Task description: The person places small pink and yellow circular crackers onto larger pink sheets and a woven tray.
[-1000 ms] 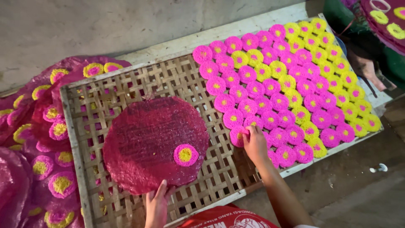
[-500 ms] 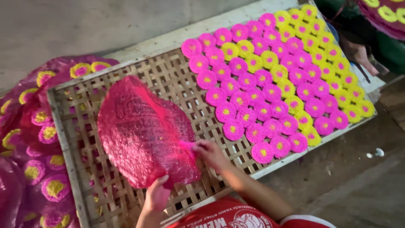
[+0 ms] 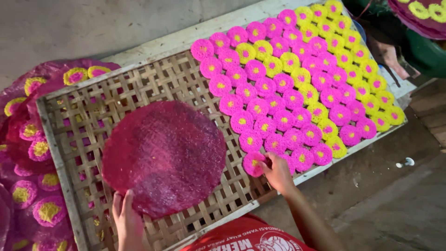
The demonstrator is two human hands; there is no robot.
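Left hand point(image 3: 126, 222) gripping the near edge of the big dark red round mat point(image 3: 163, 157), thumb and fingers pinched on its rim, mat lying flat on the bare left half of the woven bamboo tray point(image 3: 88, 121). Right hand point(image 3: 277, 173) pinching 1 small pink disc with a yellow centre point(image 3: 253, 163) at the near corner of the rows, fingertips closed on its edge, disc touching the tray and just beside its neighbours. Rows of small pink and yellow discs point(image 3: 297, 83) covering the right half of the tray, packed edge to edge. Stacked mats loaded with more discs point(image 3: 32, 153) off the tray's left side. Another person's hand point(image 3: 388, 56) at the far right, apart from the work.

Best handled lightly: pinch only the rim, lay the disc flat and snug against its neighbours without overlap, keep the row line straight, hold the mat steady and level meanwhile
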